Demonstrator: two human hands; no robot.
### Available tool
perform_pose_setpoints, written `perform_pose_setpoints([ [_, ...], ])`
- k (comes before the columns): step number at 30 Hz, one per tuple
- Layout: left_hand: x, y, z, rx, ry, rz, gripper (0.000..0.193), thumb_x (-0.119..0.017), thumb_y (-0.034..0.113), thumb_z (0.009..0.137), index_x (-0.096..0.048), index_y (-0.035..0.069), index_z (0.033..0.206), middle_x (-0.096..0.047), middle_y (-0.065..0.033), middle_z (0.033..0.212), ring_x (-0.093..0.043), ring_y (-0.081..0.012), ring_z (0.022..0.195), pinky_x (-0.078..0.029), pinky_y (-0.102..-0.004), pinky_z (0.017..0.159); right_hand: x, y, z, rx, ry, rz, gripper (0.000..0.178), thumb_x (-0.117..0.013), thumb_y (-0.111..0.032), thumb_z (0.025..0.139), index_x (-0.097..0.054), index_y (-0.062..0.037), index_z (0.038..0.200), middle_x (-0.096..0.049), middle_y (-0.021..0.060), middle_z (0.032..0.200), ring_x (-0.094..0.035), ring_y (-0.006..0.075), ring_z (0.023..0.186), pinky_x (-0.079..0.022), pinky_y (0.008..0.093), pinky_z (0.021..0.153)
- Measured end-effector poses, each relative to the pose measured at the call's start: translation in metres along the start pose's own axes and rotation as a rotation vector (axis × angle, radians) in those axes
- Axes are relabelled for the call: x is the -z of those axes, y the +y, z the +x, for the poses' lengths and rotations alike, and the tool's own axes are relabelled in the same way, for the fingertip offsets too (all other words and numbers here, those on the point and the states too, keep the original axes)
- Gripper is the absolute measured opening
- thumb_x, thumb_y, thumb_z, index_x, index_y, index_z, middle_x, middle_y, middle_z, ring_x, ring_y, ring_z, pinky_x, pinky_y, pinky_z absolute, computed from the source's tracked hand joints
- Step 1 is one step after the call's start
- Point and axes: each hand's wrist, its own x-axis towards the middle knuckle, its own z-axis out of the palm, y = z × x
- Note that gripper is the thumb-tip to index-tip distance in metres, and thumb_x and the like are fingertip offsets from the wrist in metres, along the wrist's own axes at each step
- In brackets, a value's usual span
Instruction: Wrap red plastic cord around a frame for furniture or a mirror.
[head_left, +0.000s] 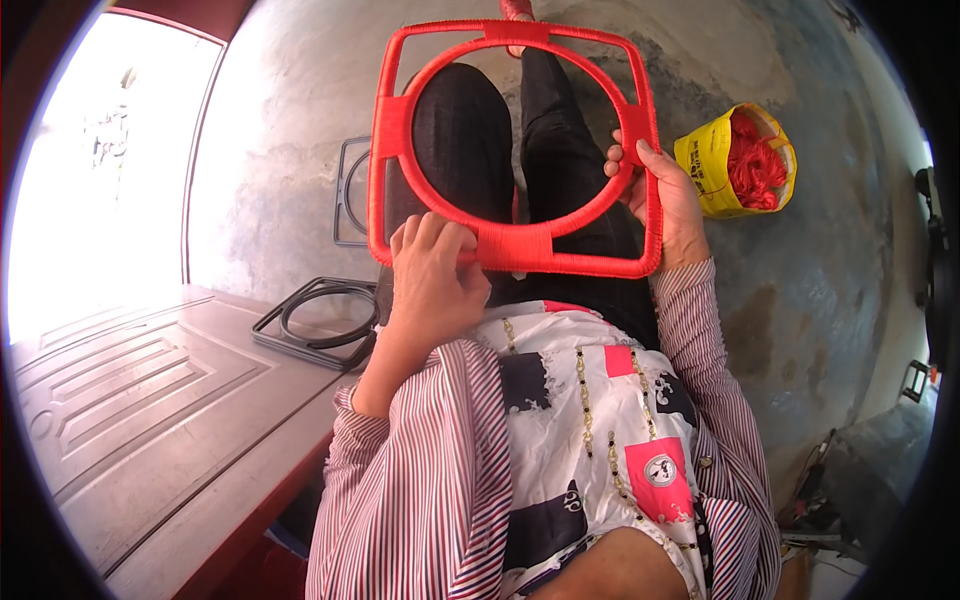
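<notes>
Head view showed a red cord-wrapped frame (515, 150) held upright over the lap, left hand (432, 275) pinching its lower bar, right hand (665, 195) clamped on its right side. Wrapping seemed underway; continuing likely called for cord from the yellow bag (712, 160).

Concrete floor (800, 300), yellow bag (712, 160), dark frames (320, 325)

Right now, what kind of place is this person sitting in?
Probably a home craft spot by a doorway: bare concrete floor, a yellow bag of red cord, unwrapped dark frames, and both hands on a red-wrapped frame.
</notes>
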Motion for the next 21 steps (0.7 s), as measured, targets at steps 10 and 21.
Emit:
perform_pose_setpoints([
  [10,0.003,0.001,-0.005,-0.026,0.006,0.030,0.029,-0.065,0.008,0.065,-0.063,0.005,0.094,-0.061,-0.0112,0.094,-0.054,-0.0335,0.093,-0.040,-0.0438,0.089,0.001,0.000,0.000,0.004,0.004,-0.003,0.031,-0.056,-0.026,0.099,-0.061,-0.0023,0.119,-0.069,0.0079,0.098,-0.069,0.0186,0.087,-0.055,0.0330,0.076],
  [21,0.016,-0.006,0.005,0.031,-0.138,-0.100,0.015,-0.063,0.005,0.072,-0.068,0.005,0.086,-0.067,-0.0063,0.086,-0.058,-0.0297,0.087,-0.041,-0.0423,0.089,0.001,-0.001,-0.003,-0.002,0.007,0.014,0.033,-0.055,-0.026,0.099,-0.060,-0.0006,0.120,-0.068,0.0090,0.098,-0.068,0.0195,0.087,-0.056,0.0327,0.076],
])
